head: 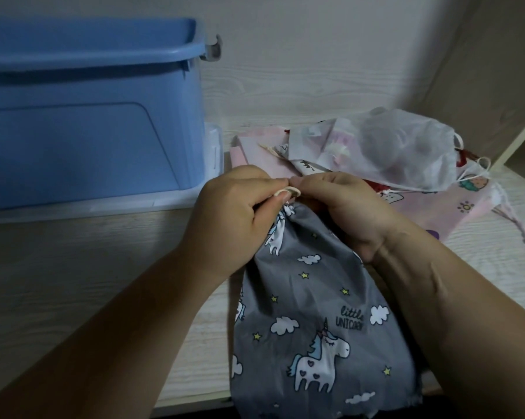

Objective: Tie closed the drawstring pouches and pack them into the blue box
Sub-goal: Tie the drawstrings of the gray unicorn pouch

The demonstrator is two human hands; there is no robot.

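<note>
2 hands meet at the middle of the frame. The left hand (234,219) and right hand (346,210) both curl their fingers (264,184) to pinch the pale cord (289,192) at the gathered neck of a gray unicorn pouch (315,313), which lies on the counter (73,267) at lower right. The blue box (88,116) stands at upper left. More pouches (261,146) are piled at right, with a white mesh pouch (406,149) on top.

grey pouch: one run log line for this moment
step: tying; left hand: pinches cord; right hand: pinches cord; grey pouch: neck gathered, not boxed; blue box: left of pouch
</note>
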